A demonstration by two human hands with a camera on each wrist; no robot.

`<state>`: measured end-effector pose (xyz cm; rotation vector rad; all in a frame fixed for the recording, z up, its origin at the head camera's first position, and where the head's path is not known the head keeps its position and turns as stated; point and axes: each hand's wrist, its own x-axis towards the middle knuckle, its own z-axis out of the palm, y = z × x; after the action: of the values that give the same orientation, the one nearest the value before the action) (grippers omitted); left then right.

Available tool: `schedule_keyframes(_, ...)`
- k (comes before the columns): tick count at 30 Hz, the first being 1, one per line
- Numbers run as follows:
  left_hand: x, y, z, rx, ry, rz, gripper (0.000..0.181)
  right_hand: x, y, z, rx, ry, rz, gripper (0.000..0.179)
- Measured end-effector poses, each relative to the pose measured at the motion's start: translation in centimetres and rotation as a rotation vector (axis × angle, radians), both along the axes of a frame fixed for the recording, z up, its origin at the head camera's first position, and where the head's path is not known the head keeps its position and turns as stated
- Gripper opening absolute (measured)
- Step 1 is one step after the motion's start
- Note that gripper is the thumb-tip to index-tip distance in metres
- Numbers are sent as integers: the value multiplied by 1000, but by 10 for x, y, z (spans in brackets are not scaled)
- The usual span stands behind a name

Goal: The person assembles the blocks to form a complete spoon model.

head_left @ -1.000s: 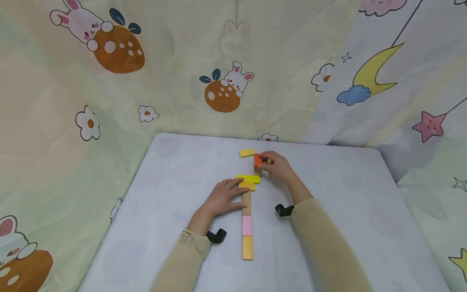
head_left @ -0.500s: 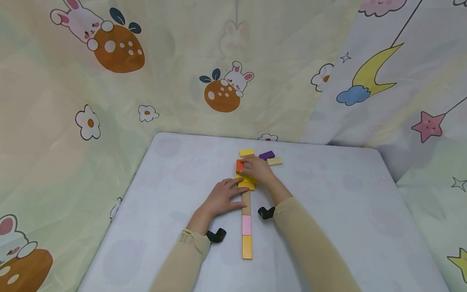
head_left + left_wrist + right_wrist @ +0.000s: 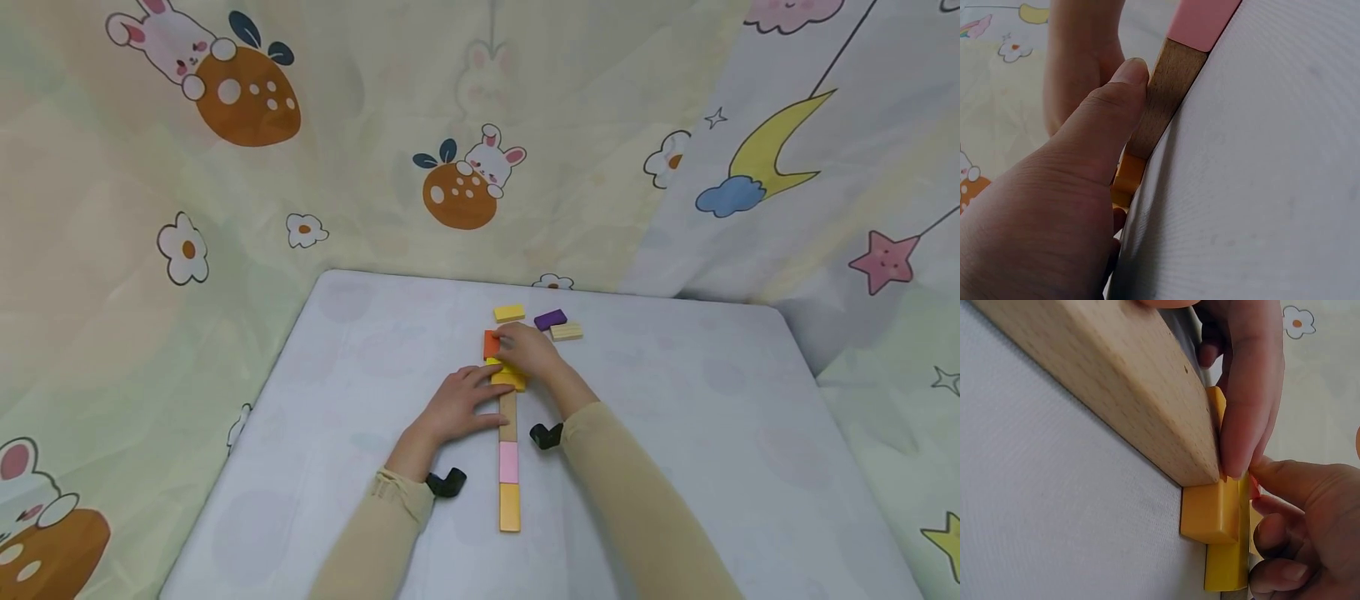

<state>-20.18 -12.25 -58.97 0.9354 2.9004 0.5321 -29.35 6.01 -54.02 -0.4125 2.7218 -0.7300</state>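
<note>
A row of wooden blocks runs down the table: orange-yellow, pink and plain wood. An orange-yellow block and a bright yellow block lie crosswise at its far end. My left hand is spread along the row's left side, thumb beside the plain wood block and fingertips on the crosswise blocks. Just beyond the yellow block, my right hand pinches an orange-red block between thumb and fingers; only a sliver of it shows in the right wrist view.
Loose yellow, purple and pale wood blocks lie beyond the hands near the back of the white-covered table. A printed cloth hangs behind the table's back edge.
My right hand has carried the orange-red block leftward to the far end of the row, leaving the purple and pale wood blocks uncovered. My left hand has stayed in place.
</note>
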Motion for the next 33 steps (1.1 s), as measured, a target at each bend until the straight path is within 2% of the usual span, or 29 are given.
schedule_keyframes(7,-1,0,-3,1,1,-1,62,1,-1,3,29,4,16,40)
schedule_keyframes(17,-1,1,0,-6,-11,7,61,3,-1,6,45,-3,45,40)
schedule_keyframes(30,-1,0,-1,-3,-22,8,62,2,0,4,59,-29,25,39)
schedule_keyframes(33,-1,0,-1,-4,-17,11,61,0,6,8,47,-6,-12,38)
